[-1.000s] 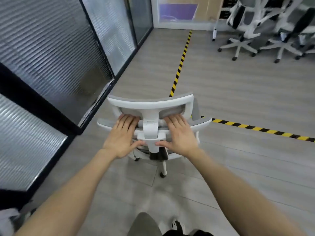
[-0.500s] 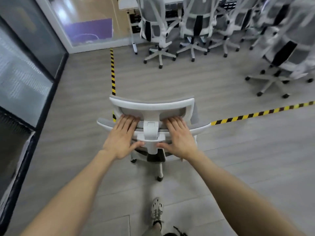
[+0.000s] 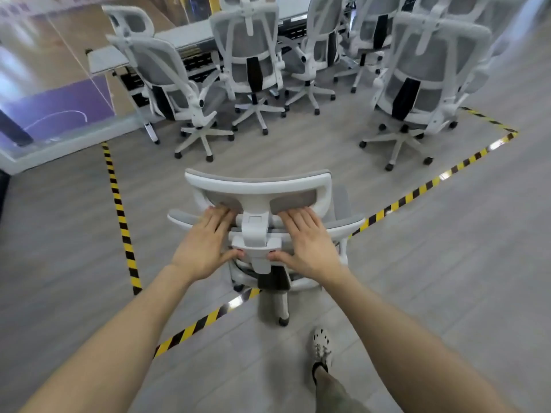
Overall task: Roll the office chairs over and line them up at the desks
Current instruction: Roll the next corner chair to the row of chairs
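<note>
Our chair (image 3: 258, 186) is right in front of us, and we see its back. It stands on the gray floor (image 3: 447, 263), right over the yellow-and-black tape (image 3: 119, 204). One wheel is on our side of the line, and the rest of the base is hidden under the seat.

Both hands are on top of the chair's back, just under the headrest. The left hand (image 3: 205, 248) lies flat, with its fingers nearly straight and close together. The right hand (image 3: 307, 248) does the same on the other side. Each thumb sticks out and touches the white piece in the middle. The hands press on the chair — they are not wrapped around it.

Ahead, inside the taped box, more chairs wait at the long desk (image 3: 190, 34). The left chair (image 3: 161, 70) is turned a bit sideways, and the middle chair (image 3: 247, 46) faces the desk. The big right chair (image 3: 429, 64) stands nearer to us. One shoe (image 3: 321, 347) is stepping forward.

We think we are in the rolling step — not the lining-up step yet. Next, we likely need to steer into the open floor between the middle chair and the big right chair. A slow push should keep the wheels from bumping the other bases.
</note>
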A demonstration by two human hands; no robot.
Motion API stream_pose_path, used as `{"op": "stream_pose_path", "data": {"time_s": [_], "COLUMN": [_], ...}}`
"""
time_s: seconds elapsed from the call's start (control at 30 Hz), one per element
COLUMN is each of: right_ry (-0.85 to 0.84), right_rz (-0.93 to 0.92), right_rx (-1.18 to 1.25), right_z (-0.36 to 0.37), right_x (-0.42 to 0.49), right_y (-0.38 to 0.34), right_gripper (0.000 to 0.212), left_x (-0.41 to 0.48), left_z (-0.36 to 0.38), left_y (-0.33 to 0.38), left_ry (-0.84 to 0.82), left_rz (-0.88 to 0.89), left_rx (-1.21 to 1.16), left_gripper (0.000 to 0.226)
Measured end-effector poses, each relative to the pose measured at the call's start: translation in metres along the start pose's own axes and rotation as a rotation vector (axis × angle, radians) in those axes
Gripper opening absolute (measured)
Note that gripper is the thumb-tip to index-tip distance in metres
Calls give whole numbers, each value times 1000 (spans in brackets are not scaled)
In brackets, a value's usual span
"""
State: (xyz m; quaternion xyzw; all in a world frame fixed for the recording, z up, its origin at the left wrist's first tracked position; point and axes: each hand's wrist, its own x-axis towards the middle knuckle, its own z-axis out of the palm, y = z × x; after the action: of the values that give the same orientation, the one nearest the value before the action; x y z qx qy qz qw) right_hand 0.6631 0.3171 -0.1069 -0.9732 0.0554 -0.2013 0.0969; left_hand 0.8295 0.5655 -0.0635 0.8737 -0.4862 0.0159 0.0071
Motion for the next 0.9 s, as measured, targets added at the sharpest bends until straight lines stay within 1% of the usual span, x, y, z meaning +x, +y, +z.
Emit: {"op": "stream_pose_path", "data": {"time_s": [0.07,0.13,0.23,0.33,0.47,0.7,0.9], "right_ry": [0,-13,-33,-74,-58,-42,-14], "right_rz": [39,66,65,98,138,257,410], "right_rx": [-12,-6,-3,-8,-16,-54,-77], "right_z": [5,5,6,5,12,18,30], "right_x": [29,58,102,140,187,261,331], "right_y": [33,68,124,174,232,316,380], "right_gripper": [102,100,96,97,100,101,101], "left_x": [54,109,185,251,335,477,606], "left_z": [-4,-16,-29,-31,-29,-11,-8], "left_y": [-4,-1,10,14,14,-7,-27], "left_ry": [-4,-3,-8,-7,-21,-11,-13], "left_rz": [33,21,-43,-27,-11,76,204], "left_rx": [-35,-97,-184,-222,-253,-259,-258], "left_gripper": [109,111,107,104,103,110,108]}}
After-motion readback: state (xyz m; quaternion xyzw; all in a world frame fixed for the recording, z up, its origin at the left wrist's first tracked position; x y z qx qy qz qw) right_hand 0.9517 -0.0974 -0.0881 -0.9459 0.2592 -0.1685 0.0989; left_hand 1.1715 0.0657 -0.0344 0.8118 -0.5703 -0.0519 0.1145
